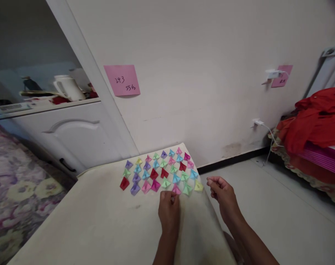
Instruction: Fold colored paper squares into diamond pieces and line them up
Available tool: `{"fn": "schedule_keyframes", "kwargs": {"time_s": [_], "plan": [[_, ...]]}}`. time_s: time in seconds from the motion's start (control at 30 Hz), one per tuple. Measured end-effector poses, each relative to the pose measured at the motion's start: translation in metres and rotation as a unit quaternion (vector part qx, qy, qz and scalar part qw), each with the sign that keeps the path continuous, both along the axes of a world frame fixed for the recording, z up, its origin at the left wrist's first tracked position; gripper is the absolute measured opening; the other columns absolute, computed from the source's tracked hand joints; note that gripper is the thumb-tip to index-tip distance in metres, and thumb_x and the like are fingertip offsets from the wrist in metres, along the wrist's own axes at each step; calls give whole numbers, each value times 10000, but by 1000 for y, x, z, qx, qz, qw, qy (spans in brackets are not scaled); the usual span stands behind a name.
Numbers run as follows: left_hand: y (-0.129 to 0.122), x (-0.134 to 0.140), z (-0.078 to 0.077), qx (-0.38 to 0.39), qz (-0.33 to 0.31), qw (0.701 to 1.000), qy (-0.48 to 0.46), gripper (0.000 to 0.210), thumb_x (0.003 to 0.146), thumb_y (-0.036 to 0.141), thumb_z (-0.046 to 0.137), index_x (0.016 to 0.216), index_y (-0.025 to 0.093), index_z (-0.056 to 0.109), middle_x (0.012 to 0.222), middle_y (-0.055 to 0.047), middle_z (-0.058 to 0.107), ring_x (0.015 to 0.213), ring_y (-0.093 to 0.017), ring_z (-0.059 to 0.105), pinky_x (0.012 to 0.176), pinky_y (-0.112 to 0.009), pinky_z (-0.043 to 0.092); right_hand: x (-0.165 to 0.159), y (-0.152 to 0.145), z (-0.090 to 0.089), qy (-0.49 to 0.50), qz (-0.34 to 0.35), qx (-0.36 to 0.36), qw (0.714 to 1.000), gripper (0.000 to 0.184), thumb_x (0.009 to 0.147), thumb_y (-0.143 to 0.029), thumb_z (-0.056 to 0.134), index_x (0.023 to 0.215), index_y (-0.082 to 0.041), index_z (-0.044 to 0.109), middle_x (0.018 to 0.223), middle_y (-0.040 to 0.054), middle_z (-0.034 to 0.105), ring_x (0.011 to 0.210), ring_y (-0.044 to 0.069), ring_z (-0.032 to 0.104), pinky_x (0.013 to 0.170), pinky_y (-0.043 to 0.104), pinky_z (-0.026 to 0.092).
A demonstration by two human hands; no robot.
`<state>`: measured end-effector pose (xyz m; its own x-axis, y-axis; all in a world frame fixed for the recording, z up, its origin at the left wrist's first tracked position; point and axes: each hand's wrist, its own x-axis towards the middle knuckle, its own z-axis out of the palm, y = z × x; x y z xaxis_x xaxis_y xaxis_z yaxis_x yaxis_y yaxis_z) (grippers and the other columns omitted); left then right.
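Several small folded paper pieces in many colours lie in rows at the far end of a cream-covered table (pixel 101 206). My left hand (pixel 169 208) is closed at the front row, thumb and fingers pinched at the near edge of a pink folded paper piece (pixel 176 189). Beside it are a light green piece (pixel 187 189) and a yellow piece (pixel 198 186). Off the table's right edge, my right hand (pixel 222 191) is raised with thumb and forefinger brought together and the other fingers curled. Whether anything is between those fingertips is too small to tell.
Behind the table is a wall with a pink note (pixel 122 80). A white cabinet (pixel 73 136) and floral cloth (pixel 15 198) stand left. At right, a charger (pixel 258 122) with a cable is plugged in near a bed piled with red cloth (pixel 316 117).
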<state>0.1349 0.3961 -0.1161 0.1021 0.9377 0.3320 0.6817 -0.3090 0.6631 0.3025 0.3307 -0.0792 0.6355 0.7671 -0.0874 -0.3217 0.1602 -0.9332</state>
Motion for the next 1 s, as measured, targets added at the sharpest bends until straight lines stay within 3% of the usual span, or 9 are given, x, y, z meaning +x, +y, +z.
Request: {"fn": "schedule_keyframes", "kwargs": {"time_s": [0.4, 1.0], "plan": [[5, 11, 0, 18, -21, 1000, 15, 143, 827, 222, 430, 720, 205, 523, 770, 10, 466, 687, -133, 502, 615, -235, 366, 1, 2, -3, -7, 6, 6, 1000, 192, 669, -308, 662, 788, -160, 633, 647, -21, 554, 500, 76, 382, 459, 204, 314], [9, 10, -10, -5, -2, 1000, 13, 125, 773, 215, 470, 650, 207, 487, 662, 30, 473, 614, -134, 459, 552, -236, 278, 0, 1, -1, -64, 30, -20, 997, 193, 698, -323, 641, 787, -153, 625, 574, -45, 497, 493, 81, 380, 467, 207, 311]]}}
